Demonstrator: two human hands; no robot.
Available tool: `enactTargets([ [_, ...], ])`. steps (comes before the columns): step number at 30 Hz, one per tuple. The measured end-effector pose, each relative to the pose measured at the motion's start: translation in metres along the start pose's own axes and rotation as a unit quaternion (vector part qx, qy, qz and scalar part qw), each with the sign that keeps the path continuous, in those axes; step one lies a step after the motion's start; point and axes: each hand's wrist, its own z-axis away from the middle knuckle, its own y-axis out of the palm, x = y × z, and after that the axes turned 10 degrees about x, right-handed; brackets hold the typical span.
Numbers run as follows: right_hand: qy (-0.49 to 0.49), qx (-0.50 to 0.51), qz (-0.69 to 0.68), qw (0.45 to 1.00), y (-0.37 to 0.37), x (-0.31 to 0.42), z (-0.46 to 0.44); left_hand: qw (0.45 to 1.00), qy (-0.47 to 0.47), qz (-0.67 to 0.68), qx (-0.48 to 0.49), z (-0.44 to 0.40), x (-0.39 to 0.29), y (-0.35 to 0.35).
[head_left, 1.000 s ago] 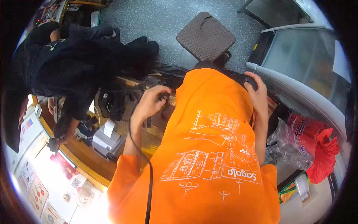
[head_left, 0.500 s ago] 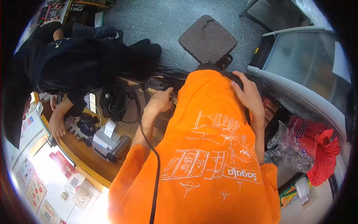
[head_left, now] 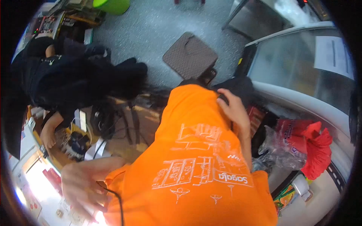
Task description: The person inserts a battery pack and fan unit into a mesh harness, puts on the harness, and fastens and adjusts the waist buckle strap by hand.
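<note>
The left hand [head_left: 78,185] is out at the side, over the near end of the desk [head_left: 59,156], just beside a thin black cable [head_left: 120,200]. This hand is blurred, with its fingers partly spread, so I cannot tell if it holds the cable. The cable looks smooth and bends down across the orange shirt [head_left: 203,150] to the lower edge. The right hand [head_left: 237,113] is by the lap, its thumb and fingers apart near something dark; whether it grips this, I cannot tell. Behind the left hand lies a curled white paper [head_left: 94,150].
</note>
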Motion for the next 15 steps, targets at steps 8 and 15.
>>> enactTargets([
  [8,0.04,0.034,-0.028,0.998,-0.014,0.005,0.016,0.891,0.391,-0.224,-0.055,-0.022,-0.038,-0.03],
  [15,0.041,0.039,-0.008,0.998,-0.023,-0.005,0.022,0.855,0.423,-0.229,0.192,-0.075,-0.095,-0.019],
])
